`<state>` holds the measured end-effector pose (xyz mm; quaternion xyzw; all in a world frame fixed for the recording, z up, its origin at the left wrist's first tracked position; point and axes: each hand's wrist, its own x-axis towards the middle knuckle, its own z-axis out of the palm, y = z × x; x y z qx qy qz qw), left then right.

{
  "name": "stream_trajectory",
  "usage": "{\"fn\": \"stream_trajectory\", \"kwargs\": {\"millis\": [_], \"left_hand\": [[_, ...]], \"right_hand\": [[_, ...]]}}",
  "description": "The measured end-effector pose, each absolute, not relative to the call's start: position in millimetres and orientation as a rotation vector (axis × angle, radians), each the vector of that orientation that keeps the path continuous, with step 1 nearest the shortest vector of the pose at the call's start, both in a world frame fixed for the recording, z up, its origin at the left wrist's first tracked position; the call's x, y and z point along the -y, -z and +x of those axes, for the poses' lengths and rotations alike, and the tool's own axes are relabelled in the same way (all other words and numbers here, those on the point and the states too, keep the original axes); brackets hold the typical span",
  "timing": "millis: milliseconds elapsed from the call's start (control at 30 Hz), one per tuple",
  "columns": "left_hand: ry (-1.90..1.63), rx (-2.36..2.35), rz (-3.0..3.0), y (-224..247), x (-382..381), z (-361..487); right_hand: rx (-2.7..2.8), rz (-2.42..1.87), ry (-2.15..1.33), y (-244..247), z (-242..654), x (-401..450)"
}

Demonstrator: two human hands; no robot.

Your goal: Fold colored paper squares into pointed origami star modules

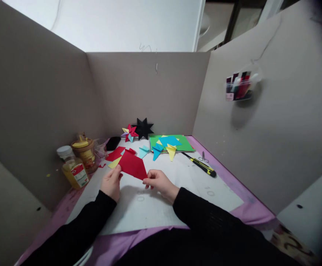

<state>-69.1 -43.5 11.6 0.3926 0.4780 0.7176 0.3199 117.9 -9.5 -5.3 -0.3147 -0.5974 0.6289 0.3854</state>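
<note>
A piece of red paper (133, 165) is held up above the white board, tilted, with pointed corners. My left hand (112, 183) pinches its left edge. My right hand (158, 183) pinches its lower right corner between thumb and fingers. Just behind it lie more red paper (116, 153) and a yellow paper piece (114, 163). Farther back is a row of folded paper pieces: a light blue one (143, 151), a blue one (157, 151) and a yellow one (171, 151).
A utility knife (202, 167) and small scissors (203, 157) lie at right. Green sheets (187, 145) are stacked behind. A multicoloured paper star (129, 132), a black star (143, 128) and a phone (113, 143) sit at the back. A glue bottle (72, 168) and jar (84, 153) stand left.
</note>
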Motion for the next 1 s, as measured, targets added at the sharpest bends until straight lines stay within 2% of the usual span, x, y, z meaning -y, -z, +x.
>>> {"fn": "stream_trajectory", "kwargs": {"millis": [133,233,333,500,667,767,1000], "left_hand": [[-1.967,-1.243,0.935,-19,31,-99],[-1.888,-1.200,0.902,-24,26,-109],[-1.624,-1.053,0.952,-30,31,-101],[-0.956,-0.731,1.033,-28,51,-82],[-0.662,-0.769,1.183,-18,63,-78],[-0.670,-0.800,1.360,-15,59,-77],[-0.963,-1.071,1.770,-5,47,-68]], "right_hand": [[1.476,-0.795,-1.575,8,121,5],[1.499,-0.768,-1.532,8,123,2],[1.552,-0.718,-1.529,8,124,1],[1.459,-0.682,-1.576,9,126,-4],[1.348,-0.629,-1.593,8,128,-11],[1.366,-0.594,-1.564,6,129,-10],[1.407,-0.543,-1.606,4,123,2]]}}
